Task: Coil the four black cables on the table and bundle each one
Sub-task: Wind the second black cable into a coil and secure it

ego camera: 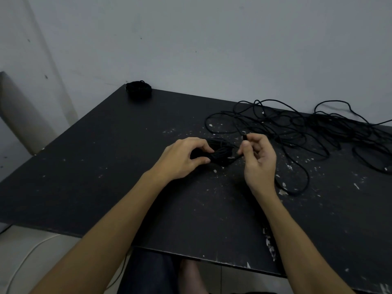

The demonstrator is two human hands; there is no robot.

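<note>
A coiled black cable (220, 154) lies on the black table (127, 158) between my hands. My left hand (184, 159) grips the coil's left side between thumb and fingers. My right hand (258, 160) pinches the cable's free end, its plug (245, 137) sticking up above my fingertips. A finished black bundle (139, 90) sits at the table's far left corner. A tangle of loose black cables (297, 132) spreads over the table's right side, and one loop runs behind my right wrist.
A grey wall (212, 49) stands right behind the table. The tabletop is flecked with white chips. The near edge runs across the bottom, with my legs below it and a pale floor at the lower left.
</note>
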